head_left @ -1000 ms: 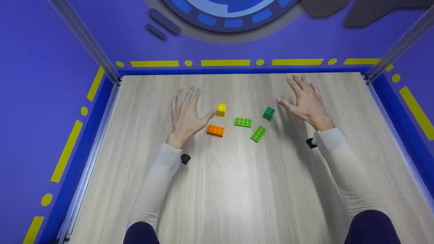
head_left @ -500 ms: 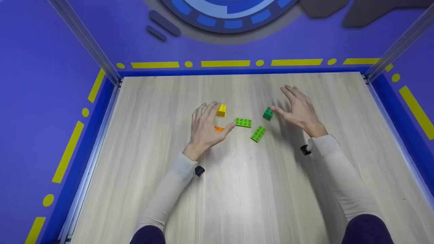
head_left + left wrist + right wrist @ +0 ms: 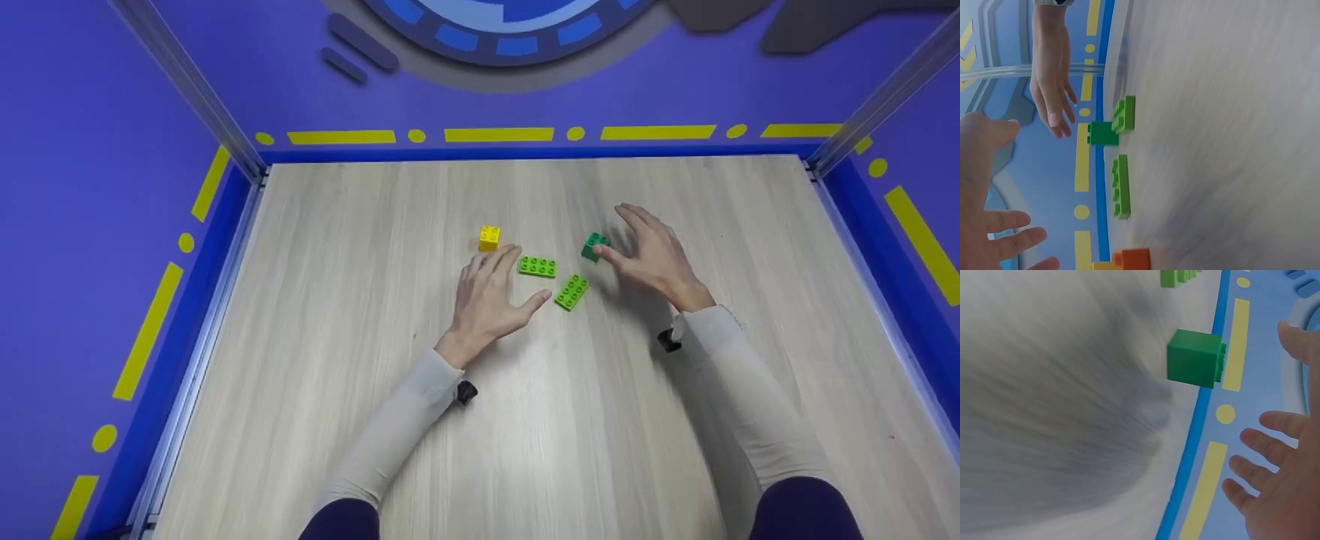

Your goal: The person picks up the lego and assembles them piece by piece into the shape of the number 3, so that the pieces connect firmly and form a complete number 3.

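Note:
My left hand hovers over the table with fingers spread, holding nothing. It hides the orange brick in the head view; that orange brick shows at the bottom of the left wrist view. Just beyond its fingertips stands a yellow brick. Right of them lies a flat light green brick, and a second light green brick lies slanted near the thumb. My right hand is also spread and holds nothing. Its thumb overlaps the dark green brick in the head view; the right wrist view shows that brick apart from the fingers.
A pale wood table carries the bricks. Blue-purple walls with yellow marks, such as the back wall, enclose it on the far side and both flanks. Metal posts stand at the far corners.
My left hand has moved right and nearer, from beside the orange brick to over it. My right hand has shifted left and nearer, toward the dark green brick. The bricks stay in place.

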Motion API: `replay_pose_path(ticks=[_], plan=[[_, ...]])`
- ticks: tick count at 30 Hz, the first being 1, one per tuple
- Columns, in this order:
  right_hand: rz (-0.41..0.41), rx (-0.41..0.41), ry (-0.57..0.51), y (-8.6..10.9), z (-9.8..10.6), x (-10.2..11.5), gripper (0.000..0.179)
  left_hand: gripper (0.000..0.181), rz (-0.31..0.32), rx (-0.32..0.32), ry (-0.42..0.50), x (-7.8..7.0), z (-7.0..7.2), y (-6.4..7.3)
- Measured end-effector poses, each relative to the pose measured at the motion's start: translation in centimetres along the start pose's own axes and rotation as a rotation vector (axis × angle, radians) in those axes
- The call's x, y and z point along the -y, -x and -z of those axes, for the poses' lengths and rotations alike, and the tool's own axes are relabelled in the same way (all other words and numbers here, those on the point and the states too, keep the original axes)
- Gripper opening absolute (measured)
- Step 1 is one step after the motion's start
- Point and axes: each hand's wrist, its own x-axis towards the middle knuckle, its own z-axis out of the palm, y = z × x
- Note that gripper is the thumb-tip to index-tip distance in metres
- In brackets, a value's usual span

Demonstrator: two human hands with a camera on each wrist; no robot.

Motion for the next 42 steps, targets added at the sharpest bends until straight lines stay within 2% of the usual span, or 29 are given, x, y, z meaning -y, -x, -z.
replay_pose_path(ticks=[7,19,25,31,38,42], plan=[[-0.046,0.008,-0.07,0.4,-0.9,-0.4,0.091,0.072,-0.02,0.008,-0.011,-1.0,-1.6,0.2],[-0.091,0.04,-0.192,0.7,-2.0,-1.6,0.09,0.074,-0.006,0.064,-0.036,-1.9,-4.0,0.3],[-0.133,0.05,-0.187,0.6,-2.3,-1.6,0.092,0.072,0.001,0.134,-0.036,-2.4,-5.0,0.4],[-0.127,0.047,-0.216,0.4,-2.7,-1.6,0.088,0.072,-0.001,0.2,-0.08,-2.7,-5.6,0.2],[-0.163,0.037,-0.343,0.2,-3.8,-1.6,0.078,0.067,0.039,0.254,-0.133,-2.9,-6.1,-0.3],[-0.192,-0.001,-0.43,0.3,-4.3,-1.7,0.069,0.063,0.038,0.261,-0.111,-3.0,-6.4,-0.6]])
